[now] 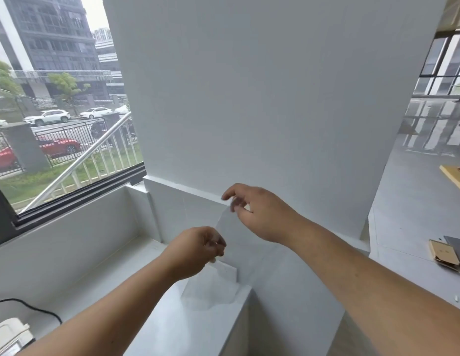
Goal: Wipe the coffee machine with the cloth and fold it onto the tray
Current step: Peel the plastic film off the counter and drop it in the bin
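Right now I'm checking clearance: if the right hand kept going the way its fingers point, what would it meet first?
Probably the white wall: the right hand, pinching the cloth, points at its ledge, though depth is unclear.

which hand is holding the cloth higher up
The right hand, pinching the pale cloth at its top corner near the wall ledge; the left hand grips it lower, nearer the counter.

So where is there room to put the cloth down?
The white ledge is bare between the window wall and the left hand, and nearer along its right edge. It is busier under the cloth, which both hands hold, the right hand higher, and at the lower left, where a white appliance and black cable sit.
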Tool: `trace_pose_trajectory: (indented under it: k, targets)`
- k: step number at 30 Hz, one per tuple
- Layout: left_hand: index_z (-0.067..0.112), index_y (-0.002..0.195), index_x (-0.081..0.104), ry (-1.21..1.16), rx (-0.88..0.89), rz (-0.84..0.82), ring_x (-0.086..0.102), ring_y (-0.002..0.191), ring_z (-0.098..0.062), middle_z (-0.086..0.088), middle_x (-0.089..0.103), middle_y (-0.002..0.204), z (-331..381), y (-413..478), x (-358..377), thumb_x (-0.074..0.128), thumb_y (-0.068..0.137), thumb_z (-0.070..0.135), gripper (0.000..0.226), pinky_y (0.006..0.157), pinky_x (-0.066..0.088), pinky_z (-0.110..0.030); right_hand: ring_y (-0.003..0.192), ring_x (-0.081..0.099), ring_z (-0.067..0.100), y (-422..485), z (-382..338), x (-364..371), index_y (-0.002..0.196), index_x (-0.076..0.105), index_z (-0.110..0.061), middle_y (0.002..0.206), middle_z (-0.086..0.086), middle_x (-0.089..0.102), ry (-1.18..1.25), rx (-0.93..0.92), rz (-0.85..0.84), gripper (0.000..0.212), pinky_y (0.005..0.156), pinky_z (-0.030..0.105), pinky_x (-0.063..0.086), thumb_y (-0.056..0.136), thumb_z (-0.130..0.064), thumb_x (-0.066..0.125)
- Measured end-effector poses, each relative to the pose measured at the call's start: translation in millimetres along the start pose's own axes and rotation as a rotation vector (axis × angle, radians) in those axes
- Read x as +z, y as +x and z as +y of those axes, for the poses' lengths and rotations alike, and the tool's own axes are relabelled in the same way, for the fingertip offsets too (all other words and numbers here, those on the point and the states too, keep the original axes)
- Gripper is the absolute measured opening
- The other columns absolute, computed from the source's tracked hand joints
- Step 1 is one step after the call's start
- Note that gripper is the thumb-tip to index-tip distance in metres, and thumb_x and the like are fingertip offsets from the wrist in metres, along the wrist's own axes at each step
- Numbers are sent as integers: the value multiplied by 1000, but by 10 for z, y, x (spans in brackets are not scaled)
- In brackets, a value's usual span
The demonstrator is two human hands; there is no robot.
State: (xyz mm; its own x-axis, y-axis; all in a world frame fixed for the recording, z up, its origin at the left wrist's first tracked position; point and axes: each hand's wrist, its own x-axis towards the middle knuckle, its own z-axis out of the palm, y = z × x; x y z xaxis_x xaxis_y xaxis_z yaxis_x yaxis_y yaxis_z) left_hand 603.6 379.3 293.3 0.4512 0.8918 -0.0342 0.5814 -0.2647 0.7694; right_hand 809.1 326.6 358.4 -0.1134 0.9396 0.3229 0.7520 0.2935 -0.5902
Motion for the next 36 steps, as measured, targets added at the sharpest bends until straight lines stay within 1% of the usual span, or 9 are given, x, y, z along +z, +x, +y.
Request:
trace_pose_trajectory:
  k: [4,7,11,14,16,19,24,31,36]
  targets:
    - [18,96,74,-208,-51,80,76,73,-18,1,81,86,125,19,-138,65,96,6,15,70,54,-29,127,49,7,64,238,-23,146,39,-41,140,-15,53,25,40,245,56,97,28,41,95,-40,64]
    - [14,101,73,-343,-65,114,76,75,-17,-2,82,91,134,-8,-320,66,99,7,11,76,52,-31,141,40,6,112,365,0,154,30,-38,153,-12,44,169,85,333,77,110,28,35,89,-55,68]
    - [15,104,74,-503,-85,142,77,79,-21,-6,81,96,62,-76,-617,64,102,9,12,79,54,-35,134,49,3,199,410,51,155,30,-37,147,-15,49,442,126,297,100,109,28,41,72,-77,68]
    - [15,103,75,-612,-106,187,77,80,-23,-10,80,101,-12,-121,-796,62,102,8,15,84,55,-40,114,67,7,310,420,103,153,38,-30,128,-12,68,703,211,118,108,101,34,52,64,-81,73]
    - [14,104,75,-670,-117,227,76,79,-24,-11,80,102,-57,-156,-862,62,101,7,15,85,55,-42,99,73,16,380,440,189,142,53,-20,116,1,76,886,258,-110,93,94,39,58,69,-72,77]
    - [11,107,75,-727,-129,272,74,75,-25,-13,79,103,-114,-225,-906,62,101,7,15,85,54,-43,87,70,21,415,445,377,124,68,-16,105,8,78,945,272,-394,54,83,39,56,81,-44,81]
    - [16,103,77,-718,-172,328,72,72,-21,-7,79,97,-248,-368,-897,63,101,10,16,70,53,-34,63,61,20,504,436,673,119,69,-12,85,11,71,1046,335,-410,28,64,31,52,92,-15,75]
    - [27,87,83,-728,-251,348,72,68,-17,-2,77,91,-396,-426,-768,67,99,14,23,64,54,-28,67,64,24,501,497,967,111,78,-17,94,14,73,1217,349,-600,31,59,31,51,83,-28,81]
    - [19,98,80,-693,-312,315,73,72,-21,-9,80,101,-471,-420,-599,78,88,29,14,65,58,-30,59,60,20,512,647,1090,109,80,-17,87,12,71,1137,332,-549,24,53,30,48,86,-23,74]
